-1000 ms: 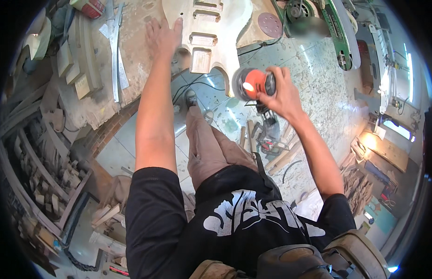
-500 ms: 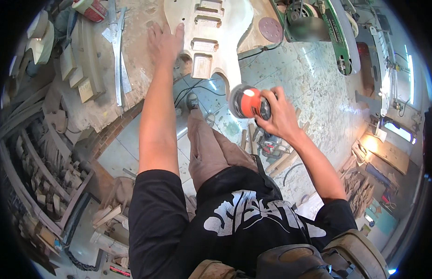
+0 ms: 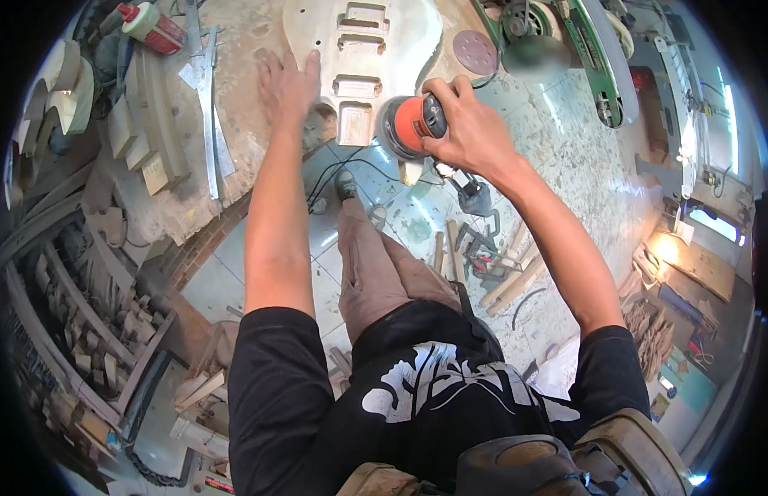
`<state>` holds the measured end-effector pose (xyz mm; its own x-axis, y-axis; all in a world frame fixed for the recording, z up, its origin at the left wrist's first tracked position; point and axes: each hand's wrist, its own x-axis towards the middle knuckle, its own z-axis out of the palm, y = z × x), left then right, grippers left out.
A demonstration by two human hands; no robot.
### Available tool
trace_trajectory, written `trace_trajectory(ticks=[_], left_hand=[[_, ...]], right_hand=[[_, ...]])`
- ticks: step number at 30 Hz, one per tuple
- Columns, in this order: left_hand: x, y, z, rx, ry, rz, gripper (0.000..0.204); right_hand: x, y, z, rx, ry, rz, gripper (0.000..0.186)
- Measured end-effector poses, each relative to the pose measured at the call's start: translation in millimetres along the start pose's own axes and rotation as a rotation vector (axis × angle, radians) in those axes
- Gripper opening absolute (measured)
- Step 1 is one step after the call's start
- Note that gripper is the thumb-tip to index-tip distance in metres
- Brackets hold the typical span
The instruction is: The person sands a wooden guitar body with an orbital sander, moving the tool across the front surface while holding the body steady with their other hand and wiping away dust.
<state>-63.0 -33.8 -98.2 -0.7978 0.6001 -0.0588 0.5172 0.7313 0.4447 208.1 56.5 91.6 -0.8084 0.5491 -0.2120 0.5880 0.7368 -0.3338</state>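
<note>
A pale wooden electric guitar body [image 3: 405, 29] with several routed cavities lies on the dusty workbench [image 3: 239, 87]. My left hand [image 3: 286, 87] lies spread over the body's left edge and the bench beside it, thumb along the body. My right hand [image 3: 471, 124] grips an orange-and-black random orbit sander [image 3: 409, 126] from the right. The sander's pad rests at the lower right horn of the body, hiding most of that horn; only its pale tip shows below. A dark dust canister [image 3: 473, 194] hangs under the sander. A round pink sanding disc [image 3: 473, 51] lies beside the body.
On the bench's left are a glue bottle [image 3: 152, 29], metal straightedges [image 3: 209, 116] and wooden blocks [image 3: 144, 149]. A green machine [image 3: 591, 66] stands at upper right. Clamps and wood strips [image 3: 500, 273] lie on the floor among cables. Offcuts [image 3: 86, 331] fill a rack at lower left.
My right hand and the sander have moved up and left from the horn's tip onto the body's lower right, after dipping lower. My left hand stays nearly where it was.
</note>
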Motion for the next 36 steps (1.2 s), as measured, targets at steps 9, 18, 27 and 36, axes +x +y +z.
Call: trace_trajectory(ticks=[9,18,27,36], left_hand=[[-3.3,7.2,-3.3,-0.024,0.014,0.003,0.084],[-3.5,2.7,-4.3,-0.056,0.009,0.003,0.083],[-5.9,10.4,-3.6,-0.070,0.023,-0.015,0.082],[-1.3,6.8,-4.8,-0.003,0.008,-0.012,0.083]], right_hand=[[-6.3,23.4,-2.4,0.058,0.027,0.125,0.071],[12.4,0.3,4.0,0.004,-0.005,0.013,0.070],[10.5,0.3,-1.6,0.031,0.028,0.078,0.068],[44.8,25.2,-4.0,-0.072,0.135,-0.051,0.065]])
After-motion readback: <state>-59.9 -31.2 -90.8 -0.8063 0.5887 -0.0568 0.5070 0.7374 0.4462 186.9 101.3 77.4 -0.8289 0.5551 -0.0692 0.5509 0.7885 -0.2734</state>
